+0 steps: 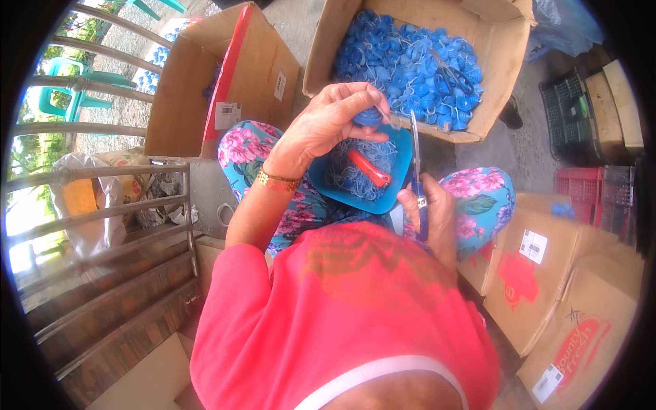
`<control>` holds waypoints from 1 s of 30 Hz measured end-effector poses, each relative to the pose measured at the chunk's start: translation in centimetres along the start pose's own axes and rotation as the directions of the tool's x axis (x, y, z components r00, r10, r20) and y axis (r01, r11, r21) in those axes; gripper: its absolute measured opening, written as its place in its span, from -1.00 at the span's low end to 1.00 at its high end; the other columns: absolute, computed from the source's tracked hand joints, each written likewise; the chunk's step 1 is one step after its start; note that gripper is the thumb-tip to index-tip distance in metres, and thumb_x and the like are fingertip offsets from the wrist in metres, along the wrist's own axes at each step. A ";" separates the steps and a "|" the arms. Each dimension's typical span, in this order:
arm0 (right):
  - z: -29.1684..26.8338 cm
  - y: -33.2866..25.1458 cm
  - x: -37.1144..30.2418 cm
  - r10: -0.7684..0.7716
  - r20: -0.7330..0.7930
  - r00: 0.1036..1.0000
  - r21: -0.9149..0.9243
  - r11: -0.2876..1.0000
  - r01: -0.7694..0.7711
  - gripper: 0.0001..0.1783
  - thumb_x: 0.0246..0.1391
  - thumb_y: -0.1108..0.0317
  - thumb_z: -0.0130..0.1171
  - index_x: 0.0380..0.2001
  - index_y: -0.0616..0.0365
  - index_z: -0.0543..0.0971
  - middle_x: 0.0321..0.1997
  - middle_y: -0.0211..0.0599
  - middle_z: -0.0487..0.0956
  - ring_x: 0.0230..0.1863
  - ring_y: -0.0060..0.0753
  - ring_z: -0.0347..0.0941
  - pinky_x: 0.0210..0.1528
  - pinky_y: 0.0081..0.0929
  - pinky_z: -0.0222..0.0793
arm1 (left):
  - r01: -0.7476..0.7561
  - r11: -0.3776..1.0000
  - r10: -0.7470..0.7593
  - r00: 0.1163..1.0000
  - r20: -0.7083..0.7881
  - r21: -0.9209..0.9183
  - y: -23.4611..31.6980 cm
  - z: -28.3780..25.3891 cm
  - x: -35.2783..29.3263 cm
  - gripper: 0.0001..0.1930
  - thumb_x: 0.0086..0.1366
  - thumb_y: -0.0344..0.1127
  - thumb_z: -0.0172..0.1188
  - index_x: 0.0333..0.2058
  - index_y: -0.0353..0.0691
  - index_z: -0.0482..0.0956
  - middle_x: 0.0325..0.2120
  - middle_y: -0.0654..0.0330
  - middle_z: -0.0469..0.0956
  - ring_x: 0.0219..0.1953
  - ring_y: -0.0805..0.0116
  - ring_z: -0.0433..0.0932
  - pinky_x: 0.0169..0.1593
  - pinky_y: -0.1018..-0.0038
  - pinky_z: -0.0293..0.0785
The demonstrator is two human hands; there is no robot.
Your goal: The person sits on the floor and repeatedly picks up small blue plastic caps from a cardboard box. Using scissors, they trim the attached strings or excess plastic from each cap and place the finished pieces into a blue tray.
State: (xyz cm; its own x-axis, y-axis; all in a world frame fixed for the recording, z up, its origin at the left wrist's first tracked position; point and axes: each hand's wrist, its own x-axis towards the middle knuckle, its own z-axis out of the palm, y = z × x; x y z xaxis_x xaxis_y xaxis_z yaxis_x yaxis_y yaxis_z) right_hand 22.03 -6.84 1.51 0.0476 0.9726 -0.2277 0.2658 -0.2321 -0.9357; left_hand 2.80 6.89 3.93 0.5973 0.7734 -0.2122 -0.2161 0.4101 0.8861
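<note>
Nearest, a pink shirt filling the lower frame, floral trousers [471,205] under it at both knees. On the lap, a blue tray [400,154] heaped with pale thread trimmings and a red-orange cutter [369,169] lying across them. Right hand [430,208] wrapped tight round blue-handled scissors [415,171], fingers closed on the handles, blades pointing up and away; whether the blades stand parted or together, impossible to tell at this size. Left hand [331,123] raised just above the tray, gold bracelet [277,181] at the wrist, fingertips pinched shut on a small blue plastic cap [367,116], a thin strand hanging from it just beside the blade tips. Chief risk judged from this: blade tips so near the pinching fingertips that a snip taken too close could nick skin rather than strand. Second risk: the small cap, held only at the fingertips, could slip and drop into the trimmings or off the lap. Third: tray resting on the knees alone, so a shift of the legs could tip it and spill trimmings and cutter. Farther off, an open cardboard box [321,41] full of more blue caps, a second pair of scissors lying on top; another box to the left, crates [570,123] at the right, metal railing [102,212] along the left edge.
</note>
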 end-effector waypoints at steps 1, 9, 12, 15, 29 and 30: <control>-0.2 -0.4 -0.2 -0.023 0.018 1.000 -0.014 1.000 0.023 -0.49 0.00 -0.02 0.30 -0.52 0.29 0.45 -0.64 -0.17 0.42 -0.58 -0.40 0.27 -0.49 -0.35 0.27 | 0.033 0.999 -0.032 0.999 -0.012 0.027 -0.2 0.0 0.0 -0.72 0.35 -0.22 0.00 -0.28 -0.37 0.51 -0.35 0.12 0.51 -0.47 0.50 0.44 -0.16 0.28 0.63; 1.1 1.3 -0.2 0.030 0.040 0.999 -0.080 0.996 -0.027 -0.44 0.02 -0.10 0.24 -0.49 0.28 0.46 -0.66 -0.12 0.40 -0.59 -0.33 0.34 -0.50 -0.30 0.27 | 0.381 0.855 -0.287 0.913 -0.290 0.353 -5.3 -3.3 0.1 -0.62 0.35 -0.10 -0.01 -0.06 -0.30 0.44 -0.48 0.17 0.51 -0.57 0.50 0.46 -0.39 0.51 0.57; 1.1 0.7 -0.3 0.058 0.044 0.997 -0.096 0.994 -0.054 -0.49 0.04 -0.06 0.25 -0.46 0.27 0.48 -0.66 -0.16 0.41 -0.58 -0.36 0.33 -0.48 -0.31 0.27 | 0.381 0.852 -0.272 0.908 -0.319 0.358 -5.4 -3.9 -0.5 -0.58 0.36 -0.06 -0.02 -0.03 -0.30 0.44 -0.49 0.17 0.52 -0.59 0.50 0.46 -0.39 0.59 0.52; 1.5 0.3 -0.1 0.067 0.044 0.997 -0.102 0.993 -0.063 -0.57 0.05 0.04 0.27 -0.44 0.26 0.49 -0.62 -0.18 0.45 -0.56 -0.41 0.35 -0.46 -0.35 0.29 | 0.359 0.841 -0.231 0.915 -0.331 0.404 -5.0 -4.2 -0.7 -0.55 0.36 -0.02 -0.03 -0.03 -0.32 0.43 -0.52 0.17 0.52 -0.61 0.51 0.42 -0.42 0.60 0.45; 3.0 -1.0 2.2 -0.141 -0.143 0.980 0.183 0.969 0.166 -0.82 0.03 0.55 0.18 -0.27 0.22 0.45 -0.43 -0.40 0.53 -0.41 -0.58 0.46 -0.32 -0.57 0.39 | 0.152 0.867 -0.170 0.985 -0.007 0.475 -0.7 2.6 -4.0 -0.52 0.41 0.02 -0.10 0.11 -0.23 0.35 -0.57 0.21 0.49 -0.61 0.55 0.41 -0.54 0.61 0.34; 2.8 -0.8 2.4 -0.171 -0.158 0.972 0.167 0.966 0.197 -0.80 0.00 0.55 0.20 -0.28 0.20 0.44 -0.44 -0.41 0.52 -0.42 -0.61 0.45 -0.34 -0.60 0.38 | 0.168 0.853 -0.196 0.981 0.006 0.494 -0.4 2.6 -4.1 -0.52 0.41 0.03 -0.09 0.09 -0.24 0.36 -0.55 0.22 0.50 -0.61 0.55 0.41 -0.53 0.62 0.36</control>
State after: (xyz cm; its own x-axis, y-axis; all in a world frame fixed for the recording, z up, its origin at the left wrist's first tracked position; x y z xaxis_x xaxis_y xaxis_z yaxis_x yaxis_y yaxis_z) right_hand 19.27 -4.37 0.98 0.1527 0.9881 -0.0186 0.1051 -0.0349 -0.9938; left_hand 2.48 2.32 5.51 0.6326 0.6751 -0.3796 0.2978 0.2405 0.9238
